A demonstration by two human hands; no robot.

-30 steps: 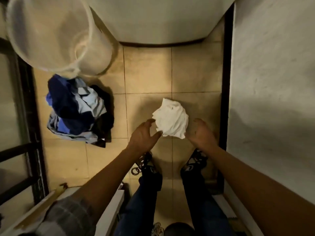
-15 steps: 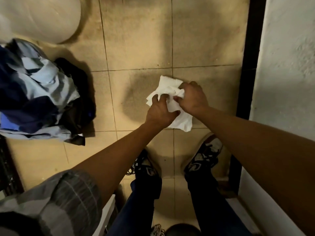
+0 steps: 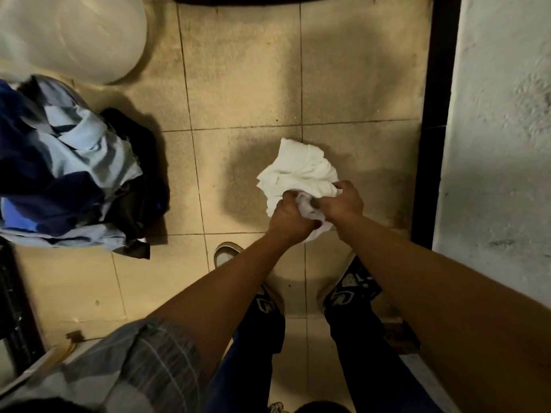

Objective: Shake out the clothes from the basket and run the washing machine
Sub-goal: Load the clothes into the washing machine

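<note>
A crumpled white garment [image 3: 299,171] hangs bunched above the tiled floor in the middle of the view. My left hand [image 3: 287,217] and my right hand [image 3: 346,202] grip its near edge close together, fingers curled into the cloth. At the left lies a heap of blue, light-blue and dark clothes [image 3: 68,174] on the floor. The pale laundry basket [image 3: 74,34] stands at the top left, only its side showing.
A rough white wall [image 3: 501,144] with a black door frame [image 3: 432,120] runs along the right. My two shoes [image 3: 351,290] stand on the beige tiles below my hands. A dark metal frame [image 3: 15,308] is at the lower left.
Both hands closed on the white garment after reaching for it and have drawn its edge together and slightly down toward me; the view has tilted down and closer to the floor.
</note>
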